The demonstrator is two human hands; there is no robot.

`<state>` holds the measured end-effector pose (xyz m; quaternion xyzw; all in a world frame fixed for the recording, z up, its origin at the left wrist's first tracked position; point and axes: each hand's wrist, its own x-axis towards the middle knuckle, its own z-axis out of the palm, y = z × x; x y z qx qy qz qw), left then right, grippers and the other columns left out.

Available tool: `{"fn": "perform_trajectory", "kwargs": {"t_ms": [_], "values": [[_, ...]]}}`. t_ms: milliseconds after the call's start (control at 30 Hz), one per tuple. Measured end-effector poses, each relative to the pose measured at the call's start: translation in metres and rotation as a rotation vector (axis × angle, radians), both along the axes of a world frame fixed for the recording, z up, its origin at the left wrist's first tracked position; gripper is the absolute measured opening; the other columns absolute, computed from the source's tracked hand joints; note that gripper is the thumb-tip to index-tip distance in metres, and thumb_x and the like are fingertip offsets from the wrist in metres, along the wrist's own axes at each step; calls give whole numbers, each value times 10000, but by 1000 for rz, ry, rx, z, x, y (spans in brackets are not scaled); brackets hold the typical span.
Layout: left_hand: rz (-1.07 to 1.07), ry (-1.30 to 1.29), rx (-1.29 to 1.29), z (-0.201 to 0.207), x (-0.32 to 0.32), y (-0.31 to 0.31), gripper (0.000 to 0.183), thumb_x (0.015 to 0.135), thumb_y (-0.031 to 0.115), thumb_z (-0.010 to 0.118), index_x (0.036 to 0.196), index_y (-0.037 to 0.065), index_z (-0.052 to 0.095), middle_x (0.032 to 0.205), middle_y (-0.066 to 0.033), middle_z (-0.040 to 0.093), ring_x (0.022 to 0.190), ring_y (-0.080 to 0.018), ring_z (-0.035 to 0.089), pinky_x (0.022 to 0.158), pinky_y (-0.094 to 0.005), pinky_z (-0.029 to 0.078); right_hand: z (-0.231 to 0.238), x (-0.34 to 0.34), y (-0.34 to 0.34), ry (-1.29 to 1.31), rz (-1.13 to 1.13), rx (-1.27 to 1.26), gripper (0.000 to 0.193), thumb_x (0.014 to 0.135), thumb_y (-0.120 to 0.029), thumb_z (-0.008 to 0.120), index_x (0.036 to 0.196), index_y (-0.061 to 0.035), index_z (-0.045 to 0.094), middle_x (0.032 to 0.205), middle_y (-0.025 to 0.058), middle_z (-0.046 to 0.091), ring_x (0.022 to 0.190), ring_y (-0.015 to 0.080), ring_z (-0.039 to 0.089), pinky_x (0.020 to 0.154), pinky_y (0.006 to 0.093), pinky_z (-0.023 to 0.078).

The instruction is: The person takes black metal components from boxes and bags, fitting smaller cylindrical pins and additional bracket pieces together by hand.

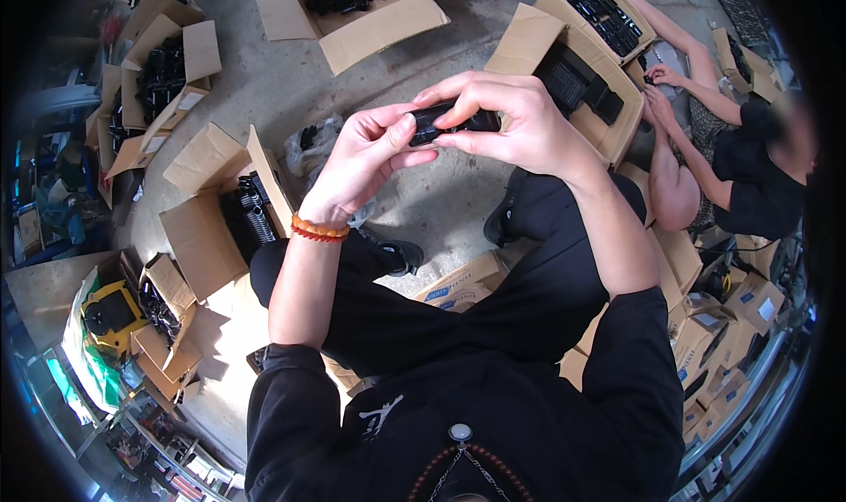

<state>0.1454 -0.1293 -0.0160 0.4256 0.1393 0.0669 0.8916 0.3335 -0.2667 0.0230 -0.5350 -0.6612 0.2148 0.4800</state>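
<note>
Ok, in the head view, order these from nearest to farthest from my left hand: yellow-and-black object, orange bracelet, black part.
From your left hand:
1. Black part, at its fingertips.
2. Orange bracelet, around the left wrist.
3. Yellow-and-black object, far left, lower down.

Below the right hand (524, 118), dark lettering and blue print mark a carton (471, 279). Similar print marks a box (696, 339) lower right; a white label (767, 310) beyond is too small to read. White print (382, 416) marks the shirt (511, 370).
</note>
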Motion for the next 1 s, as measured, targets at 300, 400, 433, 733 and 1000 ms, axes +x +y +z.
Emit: {"fn": "perform_trajectory", "kwargs": {"t_ms": [300,400,433,733,1000], "values": [[21,6,8,4,-1,-2,423,994,256,568,1292,-43,544,1129,-140,675,977,-186,697,863,-273,595,4,1,1,-7,52,29,221,741,17,773,931,-11,663,1109,143,697,1056,242,674,894,341,535],[18,11,23,-2,-1,0,415,998,251,562,1291,-42,547,1132,-139,675,984,-188,696,866,-276,594,2,-4,0,52,-30,-39,253,734,5,787,968,-15,692,1092,133,700,1039,240,679,883,341,542],[21,13,24,-2,-1,0,414,998,249,563,1293,-41,547,1132,-138,675,986,-187,695,868,-278,593,2,-5,1,48,-33,-25,247,733,0,793,956,-11,687,1082,133,701,1027,240,682,874,338,544],[42,37,42,3,2,0,418,990,250,579,1295,-35,556,1162,-143,666,1018,-188,682,887,-279,577,-5,-3,2,34,-109,18,378,708,-30,822,1048,-34,655,1088,118,696,1023,259,673,874,326,527],[166,144,186,11,5,1,456,1031,333,487,1282,-39,561,1122,-136,685,996,-189,693,835,-262,585,-10,11,1,-192,-175,-194,448,735,-163,826,1133,-32,666,990,118,717,900,216,705,807,317,548]]}}
